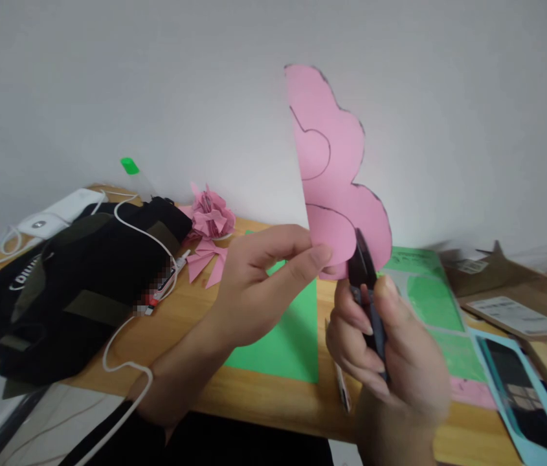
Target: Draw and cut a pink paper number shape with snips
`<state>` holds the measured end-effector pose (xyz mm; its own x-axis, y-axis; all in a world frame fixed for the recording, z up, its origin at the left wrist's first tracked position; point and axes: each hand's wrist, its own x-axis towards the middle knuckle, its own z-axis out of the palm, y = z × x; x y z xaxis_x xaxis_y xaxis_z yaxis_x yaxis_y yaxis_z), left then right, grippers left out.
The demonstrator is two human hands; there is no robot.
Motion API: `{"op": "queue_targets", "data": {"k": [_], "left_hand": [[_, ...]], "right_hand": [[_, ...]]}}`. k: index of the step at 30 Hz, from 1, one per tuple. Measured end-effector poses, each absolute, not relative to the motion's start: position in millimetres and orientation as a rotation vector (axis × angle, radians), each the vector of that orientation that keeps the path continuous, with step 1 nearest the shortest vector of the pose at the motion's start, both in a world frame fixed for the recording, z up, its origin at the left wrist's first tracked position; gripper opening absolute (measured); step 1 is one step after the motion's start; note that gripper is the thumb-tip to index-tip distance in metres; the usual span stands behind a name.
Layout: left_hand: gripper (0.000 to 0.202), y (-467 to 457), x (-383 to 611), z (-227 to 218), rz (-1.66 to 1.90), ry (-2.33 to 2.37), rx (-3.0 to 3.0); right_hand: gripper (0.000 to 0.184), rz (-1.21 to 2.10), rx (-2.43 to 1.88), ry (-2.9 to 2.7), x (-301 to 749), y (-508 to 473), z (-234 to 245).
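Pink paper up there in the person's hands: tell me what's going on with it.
A person is holding up a scalloped sheet of pink paper marked with dark curved lines. The left hand pinches its lower left part between fingers, while the right hand grips dark scissors. Their blades are at the paper's lower part, beside a drawn inner curve. Below, a green sheet lies on the wooden table.

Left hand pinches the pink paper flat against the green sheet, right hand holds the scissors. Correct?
Not quite: the pink paper isn't flat against the green sheet. The head view shows it held up in the air, with the sheet below on the table. The left hand does pinch it, and the right hand does hold the scissors.
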<state>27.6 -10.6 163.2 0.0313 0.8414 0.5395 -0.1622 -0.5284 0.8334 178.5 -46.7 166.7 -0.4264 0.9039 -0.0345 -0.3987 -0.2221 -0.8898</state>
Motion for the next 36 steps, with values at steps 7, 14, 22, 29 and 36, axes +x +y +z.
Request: {"op": "queue_targets", "data": {"k": [7,14,22,29,36], "left_hand": [[0.038,-9.8,24.3,167.8,1.520,0.720,1.592],[0.034,-10.7,24.0,168.1,1.516,0.746,1.607],[0.031,-9.1,25.3,165.1,1.542,0.630,1.589],[0.032,-8.1,24.0,165.0,1.546,0.665,1.576],[0.032,-7.6,24.3,164.7,1.560,0.621,1.580]], "right_hand": [[0.050,1.766,-0.776,-1.090,179.7,-46.3,167.5],[0.049,1.727,-0.780,-1.114,180.5,-46.5,163.9],[0.049,1.708,-0.777,-1.126,181.7,-47.2,165.1],[0.046,1.713,-0.749,-1.113,180.8,-47.6,163.5],[0.045,1.743,-0.693,-1.085,181.3,-48.0,162.4]]}}
